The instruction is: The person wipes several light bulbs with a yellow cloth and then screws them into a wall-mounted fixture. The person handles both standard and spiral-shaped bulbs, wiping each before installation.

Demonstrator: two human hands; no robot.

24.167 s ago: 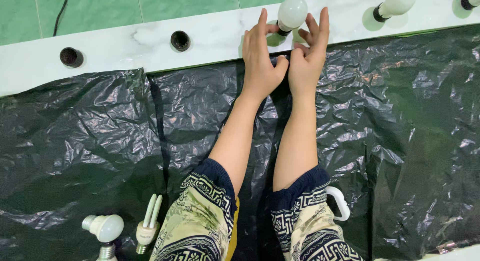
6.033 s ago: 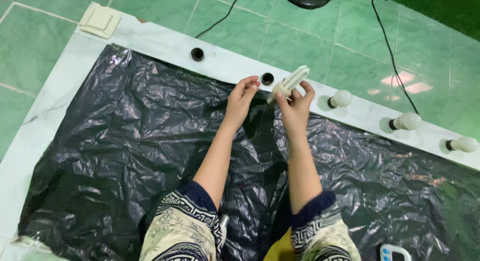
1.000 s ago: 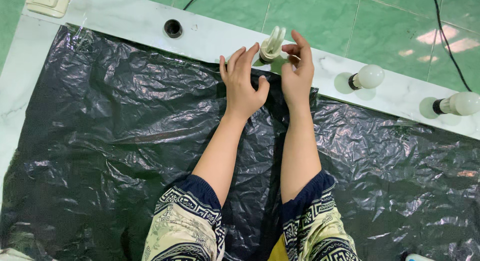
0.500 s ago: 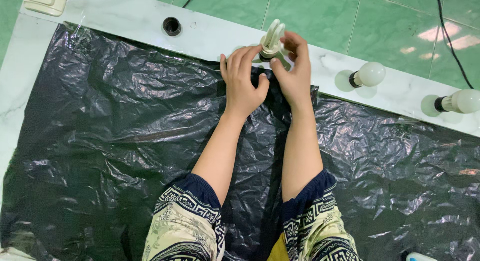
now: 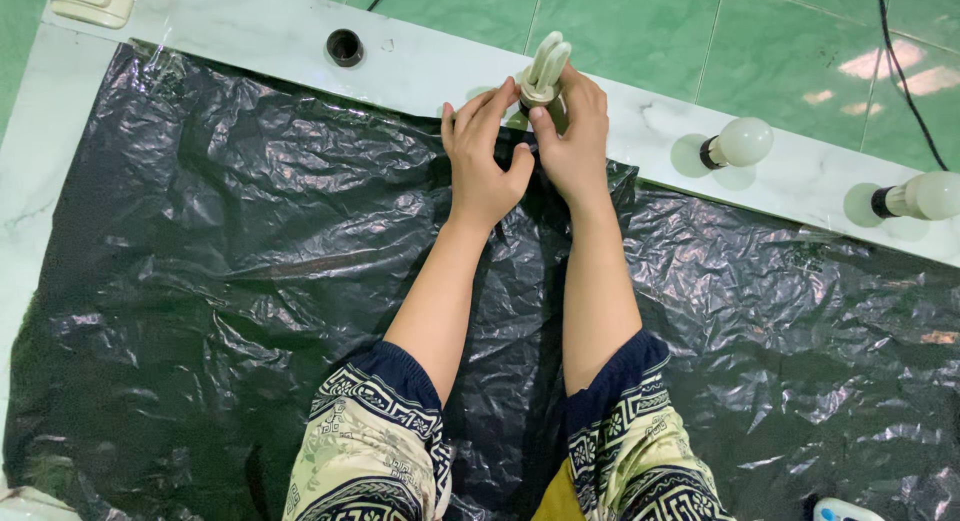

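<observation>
Pinching a spiral tube lamp (image 5: pixel 545 69) in right hand (image 5: pixel 575 141) at the white marble strip (image 5: pixel 250 41). Left hand (image 5: pixel 483 161) spread flat beside, touching the black plastic sheet (image 5: pixel 220 281) edge. Open socket hole (image 5: pixel 344 47) well left; round bulbs (image 5: pixel 740 143) apart rightward.

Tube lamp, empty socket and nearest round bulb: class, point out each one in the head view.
Tube lamp (image 5: pixel 546 65), head view, on its white tubes.
Empty socket (image 5: pixel 344 47), head view, on its dark opening.
Nearest round bulb (image 5: pixel 745 141), head view, on its white globe.
</observation>
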